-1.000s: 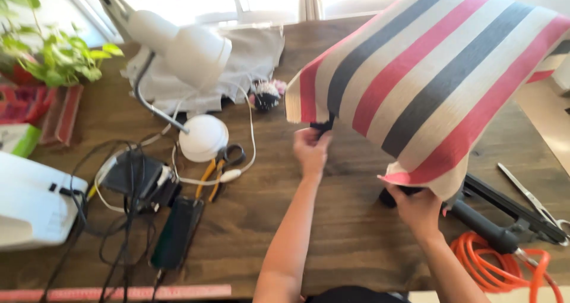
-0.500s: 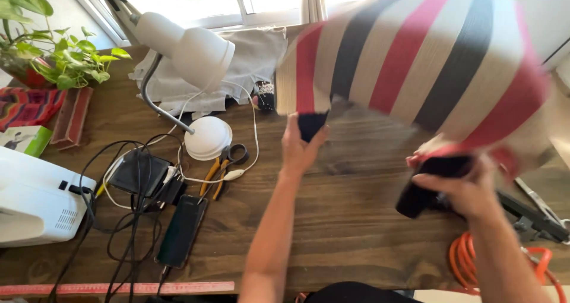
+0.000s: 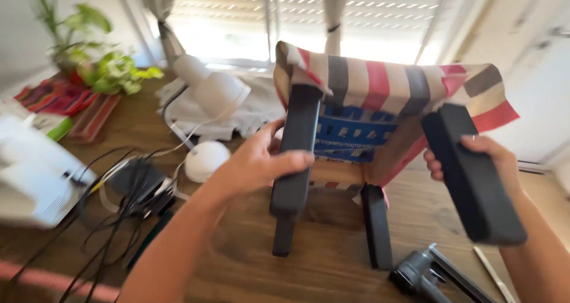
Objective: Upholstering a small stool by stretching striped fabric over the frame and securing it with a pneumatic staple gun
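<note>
A small stool with a striped red, grey and cream fabric seat (image 3: 380, 80) and black legs is tipped on its side over the wooden table (image 3: 249, 243), its underside with blue webbing (image 3: 350, 131) facing me. My left hand (image 3: 261, 163) grips the left black leg (image 3: 294, 154). My right hand (image 3: 475, 160) grips the right black leg (image 3: 472, 172), which points toward me. Two further legs (image 3: 377, 226) rest down on the table.
A white desk lamp (image 3: 208, 95) with its round base (image 3: 205, 160) stands left of the stool, on a white cloth. Tangled black cables (image 3: 130, 190), a white machine (image 3: 32, 172), a green plant (image 3: 101, 65) and a grey tool (image 3: 427, 273) lie around.
The stool has been turned from seat-toward-me to underside-toward-me, with both hands now on its black legs. The view has moved closer and tilted up toward the window.
</note>
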